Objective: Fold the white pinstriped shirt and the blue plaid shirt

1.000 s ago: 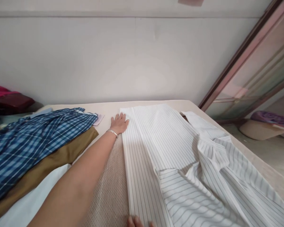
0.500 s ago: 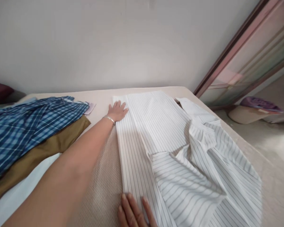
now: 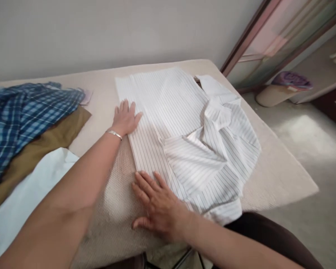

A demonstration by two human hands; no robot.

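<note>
A white shirt with thin dark stripes (image 3: 182, 123) lies spread on a beige padded table (image 3: 271, 175); its left side is folded to a straight edge and its right side is rumpled. My left hand (image 3: 125, 118), with a silver bracelet at the wrist, lies flat with fingers apart on the far part of that folded edge. My right hand (image 3: 156, 203) lies flat, fingers spread, on the near part of the same edge, close to the table's front.
At the left lie a blue checked garment (image 3: 25, 116), a brown cloth (image 3: 42, 145) under it, and a pale blue-white cloth (image 3: 25, 198) nearer to me. A wall runs behind the table. A glass sliding door (image 3: 271, 41) and a round basket (image 3: 285, 87) are at the right.
The view has tilted down and both hands show more fully. My left hand has slid nearer along the shirt's folded edge. My right hand has come forward onto the near end.
</note>
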